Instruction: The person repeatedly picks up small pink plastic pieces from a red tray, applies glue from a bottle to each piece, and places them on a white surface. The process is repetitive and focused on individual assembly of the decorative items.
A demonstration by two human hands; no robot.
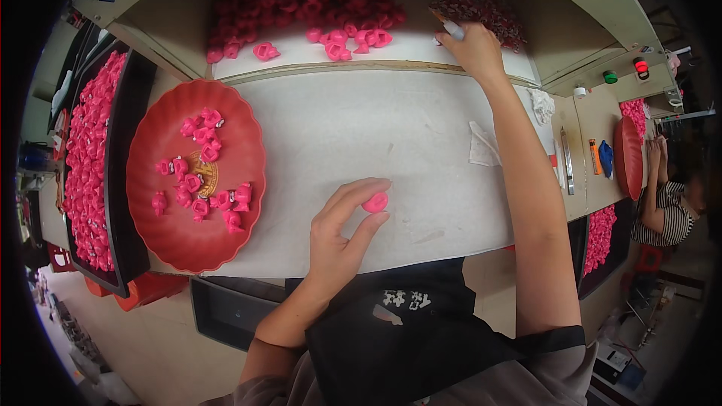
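My left hand (336, 227) pinches a small hollow pink plastic piece (375, 203) between thumb and fingers, just above the white work surface (323, 128). My right hand (475, 46) is stretched out to the shelf and closed around a slim tool with a pale translucent body and an orange-brown end (453, 29). It is beside a heap of small red-and-white parts (481, 7); whether the fingers also touch one of them I cannot tell. A large heap of pink pieces (301, 0) lies on the shelf to the left, several of them loose near its front edge.
A scalloped red plate (158, 233) with several pink figures stands left, beside a black crate (129, 180) full of pink pieces. White cloths (483, 146) lie right, near a metal tool (567, 162) and an orange tube (595, 156). A co-worker in stripes (668, 218) sits far right.
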